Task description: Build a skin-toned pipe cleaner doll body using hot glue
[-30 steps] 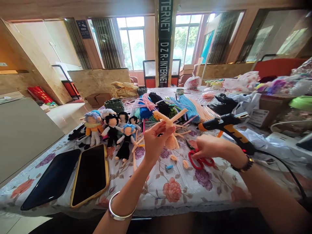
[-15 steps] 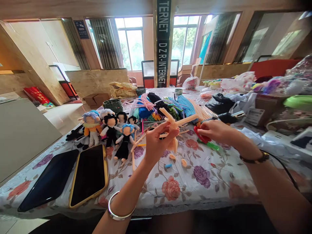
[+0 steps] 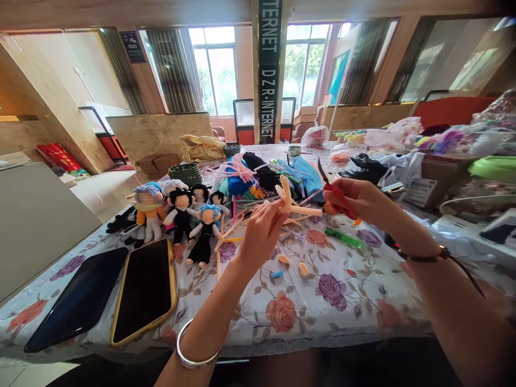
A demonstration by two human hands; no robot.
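My left hand (image 3: 261, 234) pinches a peach fuzzy pipe-cleaner piece (image 3: 302, 210) with several prongs sticking up and to the right. My right hand (image 3: 363, 203) is closed round the red handles of scissors (image 3: 341, 199); their dark blades point up and left, apart from the piece. Below the right hand, a green-handled tool (image 3: 344, 237) lies on the flowered cloth. Nearer me rest two small peach ovals, one a coiled oval (image 3: 303, 269), and a short blue piece (image 3: 277, 274). Loose peach stems (image 3: 231, 228) lie left of the left hand.
Several fuzzy dolls (image 3: 205, 234) sit at the left, behind a yellow-cased phone (image 3: 144, 290) and a dark tablet-like slab (image 3: 76, 301). Bundles of coloured pipe cleaners (image 3: 304, 174) lie at the back. Plastic bags (image 3: 365, 171) and a cardboard box (image 3: 437, 180) crowd the right side.
My right hand has lifted the red scissors from the cloth beside the green tool, turning the blades upward. My left hand has tilted the peach piece, so its prongs point differently.
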